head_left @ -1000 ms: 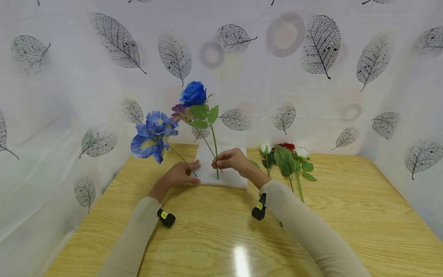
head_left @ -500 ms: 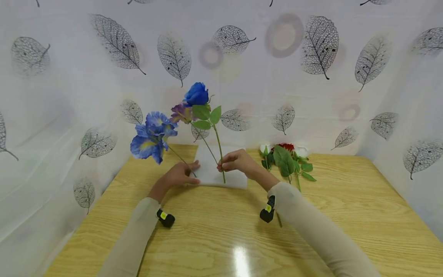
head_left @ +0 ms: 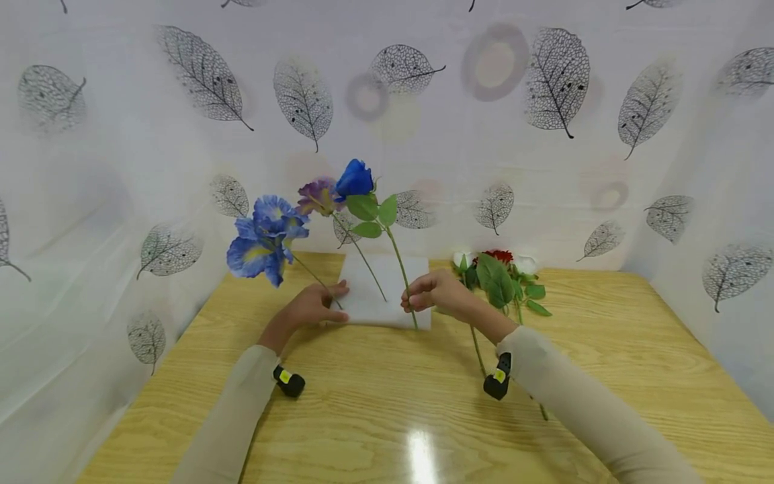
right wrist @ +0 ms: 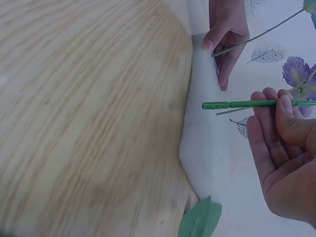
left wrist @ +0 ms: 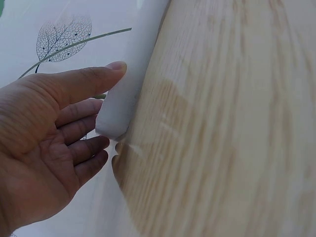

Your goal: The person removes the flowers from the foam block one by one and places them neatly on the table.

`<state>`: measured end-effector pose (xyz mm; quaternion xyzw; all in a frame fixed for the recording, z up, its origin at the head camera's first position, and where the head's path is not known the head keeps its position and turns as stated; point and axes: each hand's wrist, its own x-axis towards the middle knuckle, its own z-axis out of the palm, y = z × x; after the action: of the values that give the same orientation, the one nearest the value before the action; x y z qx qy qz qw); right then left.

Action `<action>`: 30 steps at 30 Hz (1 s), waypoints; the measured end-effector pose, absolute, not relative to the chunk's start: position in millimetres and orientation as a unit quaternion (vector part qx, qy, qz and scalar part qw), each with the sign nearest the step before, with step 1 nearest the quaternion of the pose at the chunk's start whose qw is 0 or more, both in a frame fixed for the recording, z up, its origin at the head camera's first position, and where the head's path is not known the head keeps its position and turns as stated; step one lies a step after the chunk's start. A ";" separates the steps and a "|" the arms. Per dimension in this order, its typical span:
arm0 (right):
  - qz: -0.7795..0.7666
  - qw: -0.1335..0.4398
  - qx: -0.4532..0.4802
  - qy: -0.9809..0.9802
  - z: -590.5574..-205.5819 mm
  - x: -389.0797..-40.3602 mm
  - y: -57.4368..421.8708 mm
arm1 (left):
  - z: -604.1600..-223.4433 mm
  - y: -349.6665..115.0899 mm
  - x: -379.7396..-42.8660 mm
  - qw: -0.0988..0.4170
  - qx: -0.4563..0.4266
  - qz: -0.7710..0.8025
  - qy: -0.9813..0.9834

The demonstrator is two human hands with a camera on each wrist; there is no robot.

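Observation:
My right hand (head_left: 438, 294) pinches the green stem of a blue rose (head_left: 355, 180) between thumb and fingers. The rose leans left, and its bare stem end (right wrist: 216, 105) points down over the front right part of a white foam block (head_left: 363, 310). At the block's left side, my left hand (head_left: 311, 306) grips the edge, thumb at the front corner. A blue iris (head_left: 266, 238) stands in the block's left part, tilted far left, its stem passing by the left hand. Behind the rose a purple flower (head_left: 317, 196) also stands in the block, leaning left.
Right of the block, on the wooden table (head_left: 375, 396), lie white roses (head_left: 526, 264), a red flower (head_left: 498, 257) and green leaves (head_left: 496, 282), their stems running toward the front under the right forearm. A leaf-printed curtain (head_left: 423, 148) surrounds the table's back and sides.
My right hand has carried the blue rose to the right and slightly lower, away from the purple flower's stem, tilting it more to the left. My left hand stays on the block.

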<state>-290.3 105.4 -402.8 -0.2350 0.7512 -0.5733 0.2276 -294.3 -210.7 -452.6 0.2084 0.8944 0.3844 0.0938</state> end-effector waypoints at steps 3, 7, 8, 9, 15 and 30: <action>-0.566 0.221 -0.230 0.761 -402.4 -285.9 116.2 | -452.5 -211.0 -294.0 0.095 0.205 0.391 0.892; -0.565 0.220 -0.225 0.763 -398.8 -279.4 131.0 | -453.8 -212.1 -294.2 0.097 0.206 0.398 0.889; -0.565 0.219 -0.223 0.764 -397.8 -278.0 134.9 | -454.3 -212.4 -294.4 0.098 0.206 0.400 0.888; -0.563 0.219 -0.219 0.766 -397.1 -276.9 138.8 | -454.8 -212.6 -294.6 0.097 0.205 0.399 0.888; -0.549 0.213 -0.213 0.780 -395.6 -272.4 164.9 | -455.8 -213.4 -295.0 0.094 0.203 0.399 0.889; -0.518 0.217 -0.177 0.808 -400.6 -258.5 231.8 | -456.6 -212.5 -296.9 0.093 0.212 0.395 0.889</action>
<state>-258.5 231.8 -400.6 -0.1774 0.8080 -0.5184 0.2167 -296.9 -212.5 -456.6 0.2121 0.8892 0.3946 0.0929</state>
